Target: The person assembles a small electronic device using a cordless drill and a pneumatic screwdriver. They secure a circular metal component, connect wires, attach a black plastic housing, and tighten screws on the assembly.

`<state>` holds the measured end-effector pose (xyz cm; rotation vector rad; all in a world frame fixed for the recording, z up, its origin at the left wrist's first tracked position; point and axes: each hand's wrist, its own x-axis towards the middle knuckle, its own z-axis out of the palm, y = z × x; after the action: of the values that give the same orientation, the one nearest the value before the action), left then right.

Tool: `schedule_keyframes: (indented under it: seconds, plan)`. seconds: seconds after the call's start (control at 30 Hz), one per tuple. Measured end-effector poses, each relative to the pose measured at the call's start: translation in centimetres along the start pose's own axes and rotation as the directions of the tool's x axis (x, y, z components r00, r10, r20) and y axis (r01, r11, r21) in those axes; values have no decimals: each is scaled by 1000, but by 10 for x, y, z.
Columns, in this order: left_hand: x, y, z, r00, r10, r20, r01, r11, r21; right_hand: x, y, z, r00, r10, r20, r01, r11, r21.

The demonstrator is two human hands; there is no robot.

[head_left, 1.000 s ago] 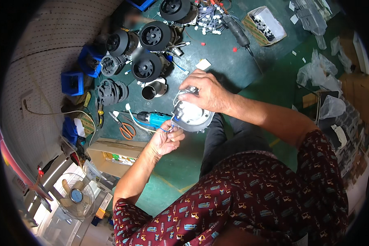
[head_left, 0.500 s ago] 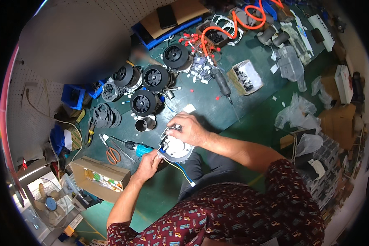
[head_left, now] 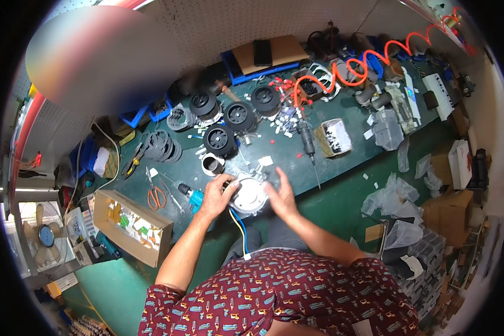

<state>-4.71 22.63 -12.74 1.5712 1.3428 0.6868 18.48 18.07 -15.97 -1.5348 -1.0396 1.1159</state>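
Observation:
A round, silvery metal motor housing point(head_left: 249, 195) with a pale disc face lies at the bench's near edge. Blue and yellow wires point(head_left: 243, 231) hang from it toward my lap, ending in a white connector. My left hand point(head_left: 217, 197) grips the housing's left rim, thumb on top. On the other side, my right hand point(head_left: 282, 197) is apart from the rim or barely at it, fingers spread and slightly blurred. A teal power drill point(head_left: 194, 198) lies just left of my left hand. Beyond it stands an open metal cylinder point(head_left: 212, 164).
Several motors with black fan wheels point(head_left: 219, 140) stand farther back. An electric screwdriver point(head_left: 306, 140) lies on the right near a small box of screws point(head_left: 334, 138), below a coiled orange hose point(head_left: 367, 64). Orange-handled scissors point(head_left: 156, 197) and a cardboard box point(head_left: 133, 228) are at left.
The housing has gone from tilted between both hands to lying face up at the bench edge. My right hand has let go and opened. The view has shifted, showing more of the back wall.

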Motion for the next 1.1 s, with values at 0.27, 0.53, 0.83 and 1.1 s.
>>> schedule_keyframes:
  seconds: [0.27, 0.53, 0.83, 1.1]
  plan:
    - [-4, -26, -3, 987, -124, 104, 153, 925, -347, 5, -5, 17, 984, 146, 99, -103, 931, -351]
    - [-22, -28, 4, 951, -268, 154, 309, 812, -495, 36, -5, 4, 937, 84, 340, 58, 921, -386]
    - [-33, -38, 39, 960, -267, -82, 189, 837, -513, 54, -10, 0, 872, 138, 470, 78, 909, -410]
    - [-29, -41, 38, 938, -336, -91, 233, 800, -554, 37, 1, 8, 988, 95, 126, -51, 948, -315]
